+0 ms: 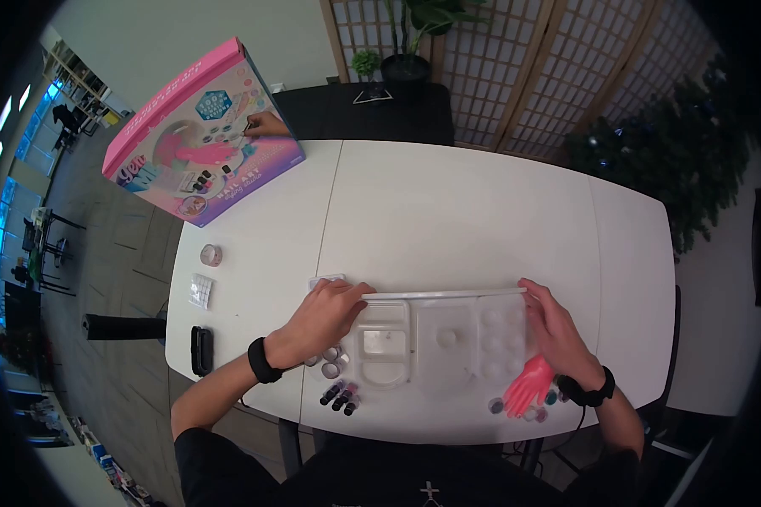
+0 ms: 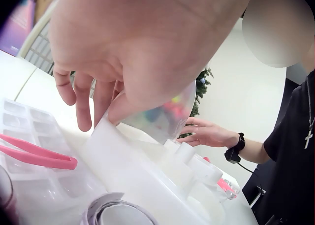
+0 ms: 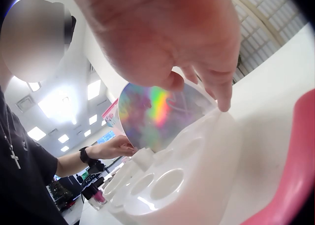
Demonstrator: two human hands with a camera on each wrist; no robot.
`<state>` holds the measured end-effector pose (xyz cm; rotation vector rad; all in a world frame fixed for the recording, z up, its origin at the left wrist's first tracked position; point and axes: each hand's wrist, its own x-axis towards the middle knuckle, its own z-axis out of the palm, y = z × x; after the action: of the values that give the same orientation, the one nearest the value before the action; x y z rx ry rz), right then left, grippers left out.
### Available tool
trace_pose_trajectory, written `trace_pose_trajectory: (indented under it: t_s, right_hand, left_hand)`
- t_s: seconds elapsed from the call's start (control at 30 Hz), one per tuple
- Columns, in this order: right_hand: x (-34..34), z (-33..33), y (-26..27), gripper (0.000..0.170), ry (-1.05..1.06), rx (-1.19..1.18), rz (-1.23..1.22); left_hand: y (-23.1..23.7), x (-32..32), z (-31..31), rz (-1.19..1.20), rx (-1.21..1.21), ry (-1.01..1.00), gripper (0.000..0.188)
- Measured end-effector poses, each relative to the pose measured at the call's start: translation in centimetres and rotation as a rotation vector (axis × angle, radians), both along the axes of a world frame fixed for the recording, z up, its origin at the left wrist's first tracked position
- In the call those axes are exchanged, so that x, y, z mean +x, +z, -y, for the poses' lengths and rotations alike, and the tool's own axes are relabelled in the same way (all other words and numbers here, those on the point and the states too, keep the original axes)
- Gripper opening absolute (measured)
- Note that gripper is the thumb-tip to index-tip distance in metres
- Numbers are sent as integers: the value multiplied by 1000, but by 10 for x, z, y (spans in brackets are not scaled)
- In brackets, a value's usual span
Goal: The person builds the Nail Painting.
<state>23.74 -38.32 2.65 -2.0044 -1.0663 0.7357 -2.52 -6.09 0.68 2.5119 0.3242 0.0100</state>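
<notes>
A white plastic tray point(image 1: 448, 338) with moulded wells and compartments is on the table in front of me. A shiny iridescent panel point(image 3: 152, 112) with a rounded edge stands up along its back. At the tray's left back corner, my left hand point(image 1: 330, 308) grips the rim between thumb and fingers. My right hand point(image 1: 558, 329) holds the right back corner, fingertips on the tray, thumb by the panel's edge. A bright pink model hand point(image 1: 528, 384) lies by my right wrist. Several small round jars point(image 1: 330, 369) and dark-capped polish bottles point(image 1: 340, 397) lie near my left wrist.
A large pink and purple nail art box point(image 1: 207, 135) stands at the back left. A small jar point(image 1: 211, 255), a clear packet point(image 1: 200, 290) and a black case point(image 1: 201, 351) lie along the left edge. Pink tweezers point(image 2: 37, 153) rest on a small clear compartment tray point(image 2: 64, 178).
</notes>
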Motion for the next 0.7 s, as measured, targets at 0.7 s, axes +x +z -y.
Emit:
trace_pose_trajectory:
  t_s: [0.7]
  right_hand:
    - [9, -17, 26, 14, 93, 46, 553]
  left_hand:
    - [15, -1, -2, 207, 144, 11, 15]
